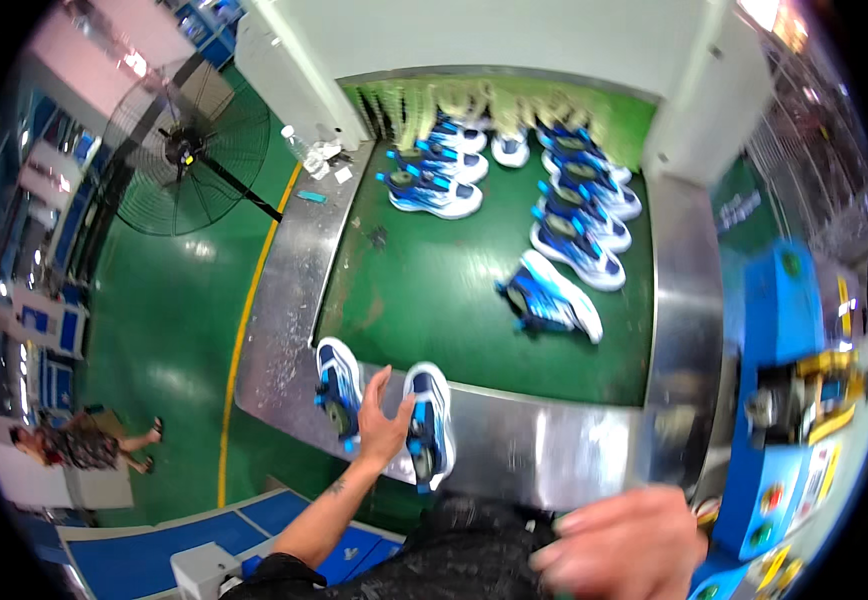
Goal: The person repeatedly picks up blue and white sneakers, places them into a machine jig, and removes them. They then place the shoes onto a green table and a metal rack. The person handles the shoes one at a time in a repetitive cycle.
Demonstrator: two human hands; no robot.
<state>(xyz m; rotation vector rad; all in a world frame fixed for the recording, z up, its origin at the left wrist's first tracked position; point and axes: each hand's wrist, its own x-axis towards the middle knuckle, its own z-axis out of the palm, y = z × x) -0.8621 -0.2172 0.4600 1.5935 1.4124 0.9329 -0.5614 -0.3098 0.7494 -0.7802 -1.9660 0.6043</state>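
Note:
Two blue-and-white sneakers stand side by side on the near metal ledge, the left sneaker (338, 385) and the right sneaker (430, 425), toes pointing away from me. Between them is my left hand (382, 425), its thumb and fingers apart; the thumb is by the right sneaker, and whether it touches is unclear. Low at the right, my right hand (624, 550) is smeared by motion, and nothing shows in it. Ahead on the green conveyor belt (424, 300), a single sneaker (554, 295) lies tilted.
More sneakers form a left row (436, 195) and a right row (579, 245), running back under a strip curtain (514, 105) in the machine's opening. A plastic bottle (299, 145) lies on the left metal edge. Left stands a large fan (186, 147); right is blue machinery (774, 310).

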